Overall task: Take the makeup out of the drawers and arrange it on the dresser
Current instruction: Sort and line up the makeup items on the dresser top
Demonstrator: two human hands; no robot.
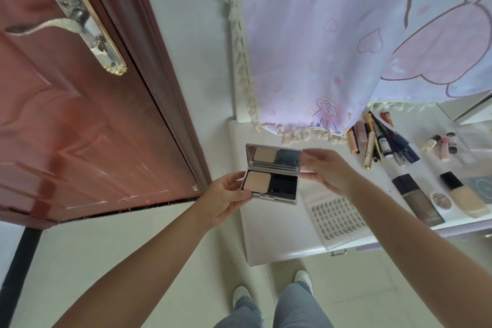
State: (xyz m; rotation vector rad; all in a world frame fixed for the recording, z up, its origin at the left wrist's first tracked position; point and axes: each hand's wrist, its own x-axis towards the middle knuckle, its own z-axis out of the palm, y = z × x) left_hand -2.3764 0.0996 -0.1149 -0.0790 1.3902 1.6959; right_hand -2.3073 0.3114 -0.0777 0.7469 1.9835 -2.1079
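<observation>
At frame centre you hold an open powder compact (271,174) above the dresser (269,237); your left hand (226,194) grips its base, your right hand (326,172) pinches the lid. You seem to be inspecting it; next, probably close it and set it beside the makeup at right.

**Compact held open above the dresser's left end**

The powder compact (271,174) sat between the left hand (226,196) and right hand (328,172), over the dresser (269,242). To its right lay a lash tray (336,217), then two foundation bottles (418,201) side by side. Behind these lay a row of pencils and tubes (378,138), beneath the cloth (346,42). A door (74,104) stood left.
</observation>
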